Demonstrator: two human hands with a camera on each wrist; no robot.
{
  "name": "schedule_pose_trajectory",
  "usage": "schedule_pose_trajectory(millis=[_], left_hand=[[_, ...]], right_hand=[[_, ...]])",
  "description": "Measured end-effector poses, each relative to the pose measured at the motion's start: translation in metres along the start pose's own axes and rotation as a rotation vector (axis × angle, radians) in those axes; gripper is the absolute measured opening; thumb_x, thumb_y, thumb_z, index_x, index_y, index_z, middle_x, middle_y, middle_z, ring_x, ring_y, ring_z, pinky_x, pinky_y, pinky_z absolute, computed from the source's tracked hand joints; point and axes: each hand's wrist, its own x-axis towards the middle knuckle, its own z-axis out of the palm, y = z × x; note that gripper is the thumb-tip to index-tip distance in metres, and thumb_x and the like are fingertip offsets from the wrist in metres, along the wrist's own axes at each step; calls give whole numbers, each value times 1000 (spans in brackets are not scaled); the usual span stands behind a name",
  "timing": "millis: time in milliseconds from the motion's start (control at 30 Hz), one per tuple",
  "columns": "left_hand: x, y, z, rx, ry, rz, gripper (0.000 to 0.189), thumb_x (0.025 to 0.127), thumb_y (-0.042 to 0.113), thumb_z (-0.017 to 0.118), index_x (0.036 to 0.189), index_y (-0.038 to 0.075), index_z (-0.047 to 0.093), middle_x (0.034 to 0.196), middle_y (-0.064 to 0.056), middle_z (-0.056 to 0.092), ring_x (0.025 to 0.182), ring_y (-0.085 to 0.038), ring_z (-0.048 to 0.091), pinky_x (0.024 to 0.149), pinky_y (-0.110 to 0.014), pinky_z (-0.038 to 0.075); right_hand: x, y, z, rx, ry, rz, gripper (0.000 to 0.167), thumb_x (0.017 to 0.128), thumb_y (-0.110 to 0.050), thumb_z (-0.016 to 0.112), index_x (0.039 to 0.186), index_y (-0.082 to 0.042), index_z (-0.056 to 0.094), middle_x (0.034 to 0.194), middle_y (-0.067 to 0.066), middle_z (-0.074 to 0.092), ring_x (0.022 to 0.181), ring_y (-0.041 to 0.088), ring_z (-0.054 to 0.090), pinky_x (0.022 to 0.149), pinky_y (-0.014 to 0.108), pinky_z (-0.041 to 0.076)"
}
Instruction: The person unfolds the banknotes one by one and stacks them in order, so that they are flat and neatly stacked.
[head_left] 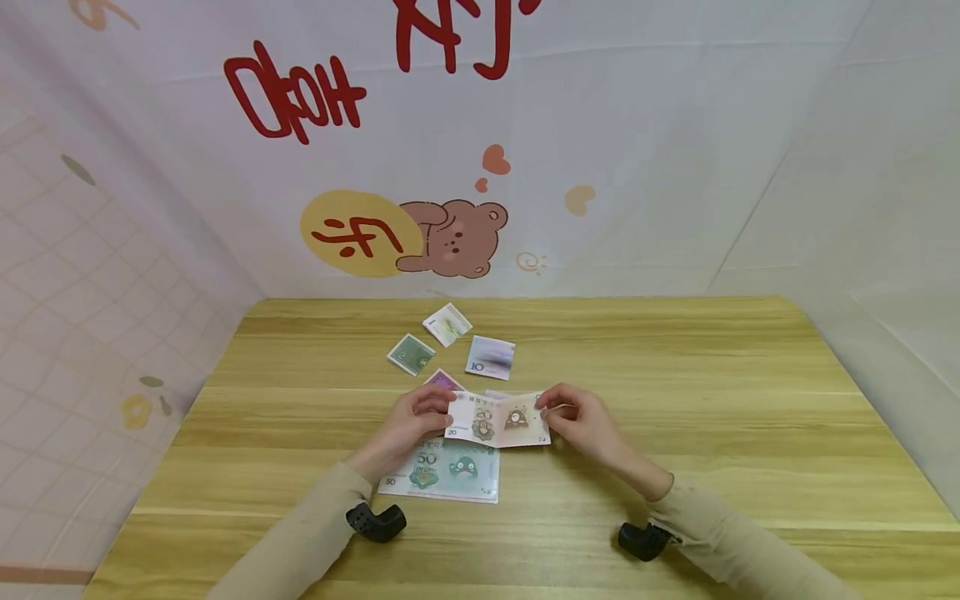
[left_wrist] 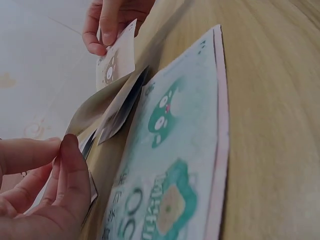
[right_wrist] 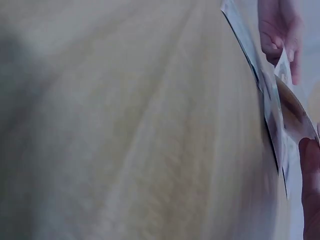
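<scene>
A brownish play banknote marked 20 (head_left: 483, 414), creased down its middle, is spread between both hands. My left hand (head_left: 412, 421) pinches its left end between thumb and fingers. At the opposite end my right hand (head_left: 581, 421) pinches the note's edge; in the left wrist view that hand (left_wrist: 112, 22) shows beyond the crease. Just below lies a green play banknote marked 50 (head_left: 450, 472), flat on the table, with a pinkish edge of another note (left_wrist: 222, 125) showing under it. The left hand (left_wrist: 55, 185) is close above these notes.
Beyond the hands lie small folded notes: a purple one (head_left: 444, 380) partly hidden, a bluish 10 (head_left: 491, 358), a green 2 (head_left: 412, 355) and a pale note marked 1 (head_left: 447, 324). The wooden table (head_left: 675, 358) meets a printed cloth backdrop (head_left: 637, 167) at the back.
</scene>
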Motion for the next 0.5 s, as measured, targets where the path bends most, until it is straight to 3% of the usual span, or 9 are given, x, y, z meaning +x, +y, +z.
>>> schedule_pose_trajectory(millis=[267,500], left_hand=[[-14,-1,-17,96,13,-10,35,86,-6,61,120,-9,53,100,-11,63,88,-16,57,78,-24,50],[-28,-1,-33,110,-14,-16,38,86,-5,60,121,-10,50,104,-13,62,93,-18,56,80,-25,48]], right_hand=[[-2,-5,11,-38,-100,-45,16,81,11,61,96,5,63,90,13,65,73,18,63,59,22,50],[-4,-7,24,-35,-202,-50,12,84,10,61,94,3,62,86,10,63,70,20,62,55,24,51]])
